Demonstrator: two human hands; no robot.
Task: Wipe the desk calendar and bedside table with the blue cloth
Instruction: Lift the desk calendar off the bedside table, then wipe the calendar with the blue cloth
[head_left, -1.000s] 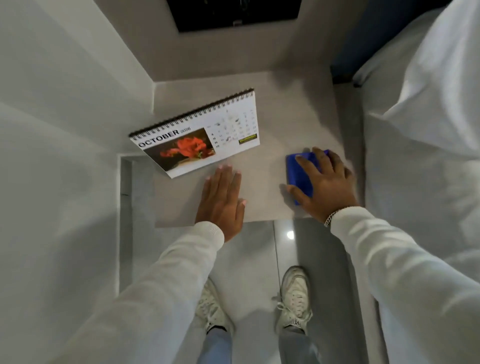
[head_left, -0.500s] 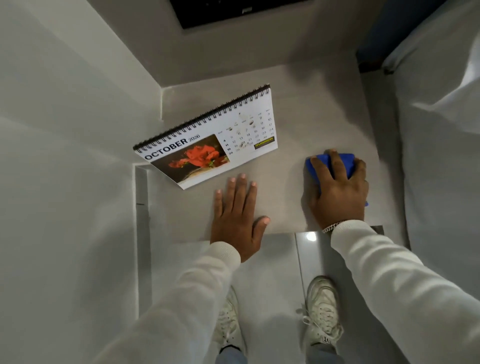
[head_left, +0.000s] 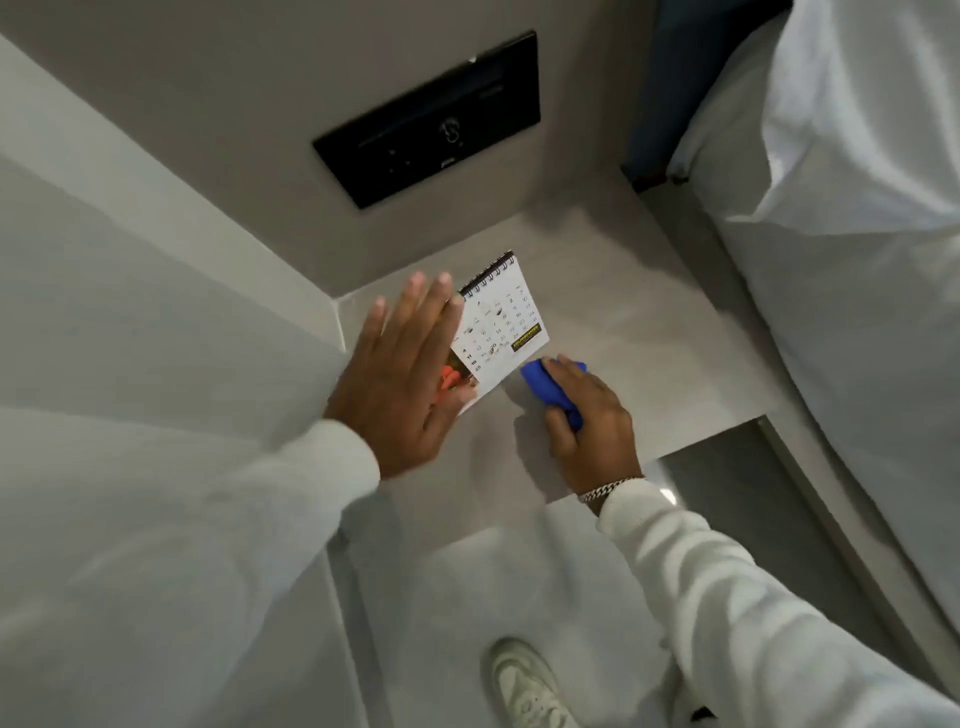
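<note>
Bedside table (head_left: 623, 291): one, grey top, beside the bed.
Desk calendar (head_left: 501, 325): one, standing on the table.
Left hand (head_left: 400, 379): one, fingers spread flat, covering the calendar's left part.
Right hand (head_left: 592, 421): one, clenched around the cloth.
Blue cloth (head_left: 543, 384): one, bunched, on the table just beside the calendar.

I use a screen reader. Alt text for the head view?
Seen from above, a right hand grips a blue cloth on a grey bedside table, beside a desk calendar partly covered by the open left hand.
</note>
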